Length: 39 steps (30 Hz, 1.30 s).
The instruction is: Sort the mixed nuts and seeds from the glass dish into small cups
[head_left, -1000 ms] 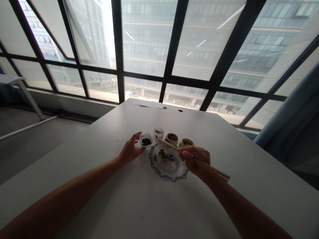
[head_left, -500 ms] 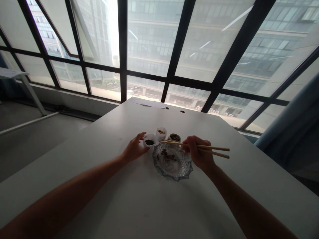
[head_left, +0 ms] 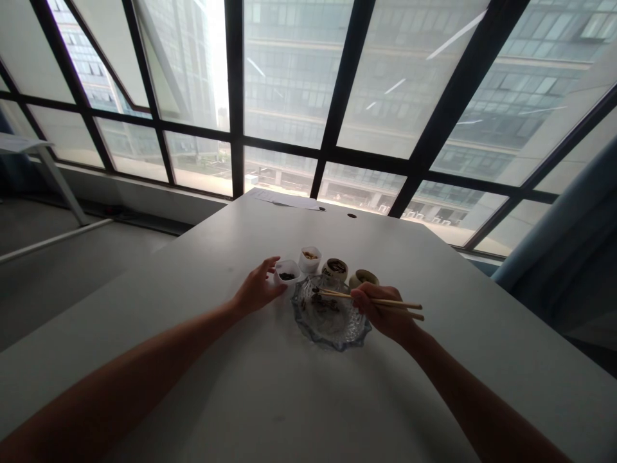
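My left hand (head_left: 260, 284) has thumb and fingers around a small white cup (head_left: 292, 280) with dark bits inside. My right hand (head_left: 380, 308) grips a pair of wooden chopsticks (head_left: 395, 303). Their tips point left over the far part of a scalloped clear glass bowl (head_left: 332, 344), by a small dark piece; whether they pinch it I cannot tell. More dark reddish pieces lie in the bowl. Behind it stand a white cup (head_left: 310, 265) with light brown contents, a round tan cup (head_left: 334, 273) holding dark pieces, and another tan cup (head_left: 359, 278), partly hidden by the right hand.
The cups and bowl are grouped on a large white table (head_left: 202, 399). Papers (head_left: 289, 201) lie at its far edge, near a dark round hole (head_left: 352, 216). Beyond are tall windows with black frames. A blue curtain (head_left: 554, 225) hangs at the right.
My right hand has lowered, bringing the chopstick tips from beside the left cup down over the bowl. The right tan cup has come into sight. My left hand stays at its cup.
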Each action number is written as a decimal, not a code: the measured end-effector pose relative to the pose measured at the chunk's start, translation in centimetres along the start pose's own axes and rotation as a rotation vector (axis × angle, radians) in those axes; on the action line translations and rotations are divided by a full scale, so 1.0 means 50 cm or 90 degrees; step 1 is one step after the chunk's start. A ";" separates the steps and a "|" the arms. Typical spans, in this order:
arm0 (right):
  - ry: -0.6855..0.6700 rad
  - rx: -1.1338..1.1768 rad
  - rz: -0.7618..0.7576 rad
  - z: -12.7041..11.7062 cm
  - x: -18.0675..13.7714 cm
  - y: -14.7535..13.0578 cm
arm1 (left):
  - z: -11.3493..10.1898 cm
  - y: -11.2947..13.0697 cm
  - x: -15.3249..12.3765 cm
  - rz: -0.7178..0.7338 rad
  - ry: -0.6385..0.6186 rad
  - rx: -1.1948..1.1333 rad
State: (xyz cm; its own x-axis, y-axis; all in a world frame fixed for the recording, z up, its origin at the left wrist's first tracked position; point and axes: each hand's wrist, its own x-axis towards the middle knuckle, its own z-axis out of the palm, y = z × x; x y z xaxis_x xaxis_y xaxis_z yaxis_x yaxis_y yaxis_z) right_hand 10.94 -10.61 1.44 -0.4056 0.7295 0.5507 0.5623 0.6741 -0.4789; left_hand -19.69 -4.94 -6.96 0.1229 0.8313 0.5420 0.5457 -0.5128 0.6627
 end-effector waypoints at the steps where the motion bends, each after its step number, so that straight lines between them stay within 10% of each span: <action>1: -0.004 0.005 -0.003 0.000 -0.001 0.003 | 0.000 0.000 0.000 0.000 0.001 0.001; 39: 0.095 0.121 0.131 0.000 -0.018 0.021 | 0.001 -0.005 -0.001 0.009 0.000 0.010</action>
State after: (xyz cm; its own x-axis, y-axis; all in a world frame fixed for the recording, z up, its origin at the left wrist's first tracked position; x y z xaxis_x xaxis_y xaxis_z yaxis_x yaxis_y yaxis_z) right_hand 11.90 -10.55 0.47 -0.1790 0.8377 0.5160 0.4719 0.5333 -0.7021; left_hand -19.78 -4.83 -7.20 0.1307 0.8243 0.5508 0.5574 -0.5206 0.6468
